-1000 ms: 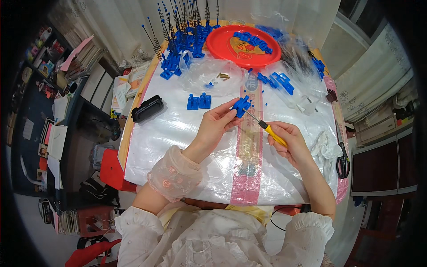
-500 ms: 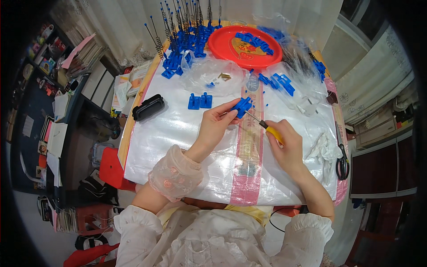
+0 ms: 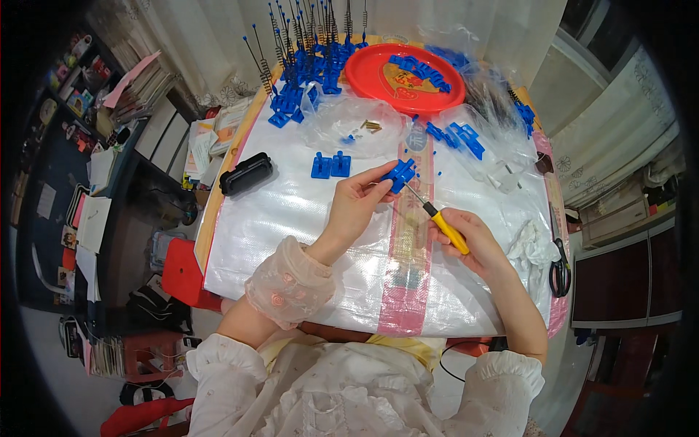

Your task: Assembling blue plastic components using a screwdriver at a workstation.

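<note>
The left hand (image 3: 362,198) is pinching a small blue plastic part (image 3: 401,173) between thumb and fingertips, holding it just above the white woven table cover (image 3: 291,218), near the middle of the table. The right hand (image 3: 466,237) is closing around the yellow handle of a screwdriver (image 3: 435,217), whose thin shaft is slanting up and to the left so that its tip is meeting the underside of the part. For a clean drive, the shaft is best kept in line with the screw while the pinching fingers are bracing the part against twist; whether the tip is seated in a screw head is too small to tell. Just beyond the part, two similar blue pieces (image 3: 331,165) are standing side by side, and a clear bag with small brass screws (image 3: 370,125) is lying behind them. Farther out, a red tray (image 3: 371,69) is holding more blue parts, finished units with springs (image 3: 306,51) are crowding the far edge, a black case (image 3: 246,173) is sitting at the left, and scissors (image 3: 559,269) are resting at the right.
</note>
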Motion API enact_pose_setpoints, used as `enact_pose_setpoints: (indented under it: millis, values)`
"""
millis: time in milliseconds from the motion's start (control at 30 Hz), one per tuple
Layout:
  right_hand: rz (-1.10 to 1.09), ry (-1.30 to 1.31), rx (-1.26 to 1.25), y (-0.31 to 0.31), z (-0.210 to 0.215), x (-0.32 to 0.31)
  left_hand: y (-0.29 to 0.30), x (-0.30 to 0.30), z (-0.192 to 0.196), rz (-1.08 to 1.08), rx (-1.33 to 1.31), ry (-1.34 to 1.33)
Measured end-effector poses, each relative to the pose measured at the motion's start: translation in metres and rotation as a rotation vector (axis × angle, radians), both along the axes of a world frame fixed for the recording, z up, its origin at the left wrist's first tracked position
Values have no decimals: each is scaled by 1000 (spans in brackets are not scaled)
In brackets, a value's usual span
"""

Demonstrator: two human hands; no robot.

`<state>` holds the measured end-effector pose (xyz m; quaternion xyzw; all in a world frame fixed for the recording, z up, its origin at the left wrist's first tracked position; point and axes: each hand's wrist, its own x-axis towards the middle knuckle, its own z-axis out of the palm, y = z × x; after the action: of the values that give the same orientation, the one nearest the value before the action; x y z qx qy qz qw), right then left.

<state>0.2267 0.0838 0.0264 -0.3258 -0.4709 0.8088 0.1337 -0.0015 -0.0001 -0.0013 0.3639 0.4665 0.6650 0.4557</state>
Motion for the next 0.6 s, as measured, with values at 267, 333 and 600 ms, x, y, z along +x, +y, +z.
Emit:
enact_pose_setpoints:
  millis: [267, 333, 600]
  values:
    - [-226, -231, 1544, -15, -4, -7, 0, 0, -2, -4, -18, 4]
    - [-300, -300, 2131, -17, -4, -8, -1, 1, -1, -15, -28, -27]
    - [-264, -343, 2018, -27, -1, -10, -2, 2, 1, -18, -40, -40]
